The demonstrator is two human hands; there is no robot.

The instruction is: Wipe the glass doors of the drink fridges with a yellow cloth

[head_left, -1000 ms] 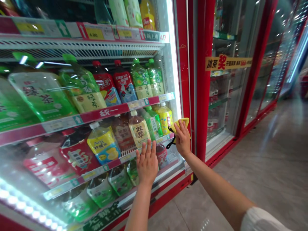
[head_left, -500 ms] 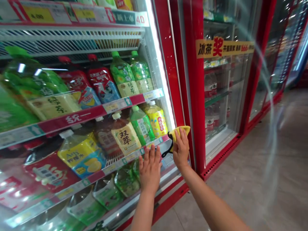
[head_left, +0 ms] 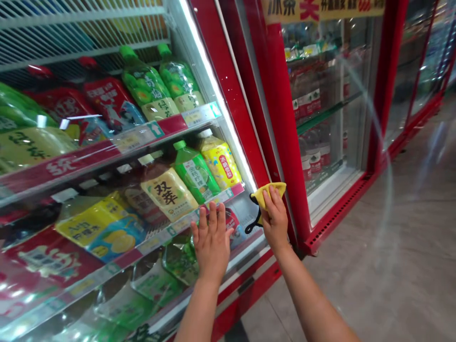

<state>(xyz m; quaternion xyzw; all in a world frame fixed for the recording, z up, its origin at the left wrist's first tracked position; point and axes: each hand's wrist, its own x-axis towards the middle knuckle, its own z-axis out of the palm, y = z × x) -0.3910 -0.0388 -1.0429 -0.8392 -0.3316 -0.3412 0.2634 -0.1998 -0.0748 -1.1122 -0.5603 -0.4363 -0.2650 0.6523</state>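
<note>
A yellow cloth (head_left: pixel 262 195) with black edging and a black loop lies under my right hand (head_left: pixel 275 216), pressed on the lower right edge of the glass cooler door. My left hand (head_left: pixel 213 240) is spread flat against the glass, holding nothing, to the left of the cloth. Behind the glass, shelves carry bottled drinks, among them a yellow-labelled bottle (head_left: pixel 221 164), a green bottle (head_left: pixel 197 173) and a cream-labelled bottle (head_left: pixel 169 192).
The red door frame (head_left: pixel 231 90) runs beside a bright light strip. A second red-framed cooler (head_left: pixel 281 128) stands to the right with bottles inside. Grey floor tiles (head_left: pixel 402 247) spread at the lower right.
The view has shifted and tilted, so the shelves appear further left and the second cooler's banner higher. Both hands keep their contact with the glass and cloth.
</note>
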